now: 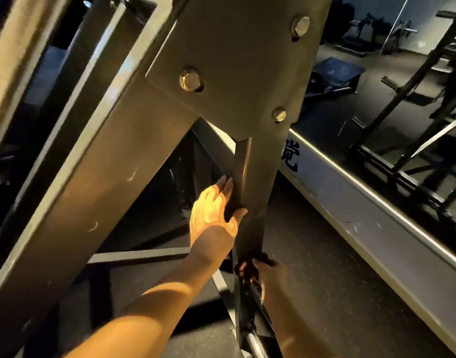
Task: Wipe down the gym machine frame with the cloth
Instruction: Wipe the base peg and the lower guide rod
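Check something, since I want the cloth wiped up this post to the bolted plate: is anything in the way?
Yes. The left hand rests on the post above the cloth that the right hand holds, between it and the bolted plate. Nothing else visible blocks that stretch.

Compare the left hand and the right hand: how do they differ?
The left hand is higher on the post, the right hand lower. The left hand is empty, fingers straight; the right hand grips a dark cloth. The left hand is brightly lit, the right hand shadowed. Both are at the post.
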Demonstrator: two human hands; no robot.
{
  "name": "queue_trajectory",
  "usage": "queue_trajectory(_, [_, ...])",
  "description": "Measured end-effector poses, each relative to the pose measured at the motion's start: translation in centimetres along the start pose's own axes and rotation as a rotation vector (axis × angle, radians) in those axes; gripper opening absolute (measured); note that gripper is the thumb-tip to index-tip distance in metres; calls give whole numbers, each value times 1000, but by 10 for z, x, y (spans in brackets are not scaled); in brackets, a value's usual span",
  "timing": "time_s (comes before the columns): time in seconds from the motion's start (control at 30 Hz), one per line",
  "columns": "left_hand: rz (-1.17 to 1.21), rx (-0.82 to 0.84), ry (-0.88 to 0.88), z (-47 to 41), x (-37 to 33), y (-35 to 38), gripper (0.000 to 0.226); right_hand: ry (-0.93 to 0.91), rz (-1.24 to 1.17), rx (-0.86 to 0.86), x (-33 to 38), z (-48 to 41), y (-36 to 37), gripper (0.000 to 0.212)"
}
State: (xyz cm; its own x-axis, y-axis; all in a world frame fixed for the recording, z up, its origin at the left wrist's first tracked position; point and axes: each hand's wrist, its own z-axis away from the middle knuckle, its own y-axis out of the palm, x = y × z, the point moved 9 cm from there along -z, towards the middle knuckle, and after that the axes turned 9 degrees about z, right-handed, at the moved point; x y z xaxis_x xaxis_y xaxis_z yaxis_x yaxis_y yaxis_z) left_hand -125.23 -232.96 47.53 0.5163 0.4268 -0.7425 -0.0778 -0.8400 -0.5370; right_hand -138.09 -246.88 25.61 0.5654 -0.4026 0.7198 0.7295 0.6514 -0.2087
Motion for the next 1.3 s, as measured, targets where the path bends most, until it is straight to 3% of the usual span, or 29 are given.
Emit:
queue_trajectory(0.13, [-82, 92, -9, -7, 9, 7, 76, 60, -85, -1, -21, -51, 18, 36])
queue_trajectory(0.27, [15, 119, -68, -8, 12, 6, 69, 7, -195, -74, 31, 16, -1, 12])
queue_trajectory(0.37, [111, 127, -91, -7, 16, 5, 65, -93, -189, -52, 37, 27, -2, 8])
queue_trajectory(0.47, [157, 159, -110, -5, 15, 2, 64, 34, -192, -88, 17, 30, 5, 14])
queue_trajectory(0.53, [156, 197, -120, -7, 15, -1, 63, 51, -212, -77, 23, 39, 10, 6])
queue_trajectory(0.7, [211, 325, -224, -8, 19, 1, 60, -161, -316, -39, 108, 73, -2, 15])
queue_trajectory(0.8, [425, 330, -313, 0, 22, 1, 50, -304, -406, -2, 157, 108, -10, 15])
queue_trajectory(0.93, [698, 277, -568, 16, 27, -2, 45, -532, -514, 108, 198, 151, -17, 20])
queue_trajectory(1.07, [855, 199, -624, 17, 23, -11, 29, -791, -341, -106, 212, 177, -22, 17])
queue_trajectory(1.13, [860, 170, -606, 17, 29, -15, 43, -833, -250, -171, 200, 173, -13, 18])
queue_trajectory(1.2, [862, 171, -607, 20, 34, -19, 53, -762, -123, -223, 168, 145, -6, 19])
queue_trajectory(1.3, [829, 185, -606, 31, 43, -15, 37, -547, 163, -183, 114, 93, 7, 23])
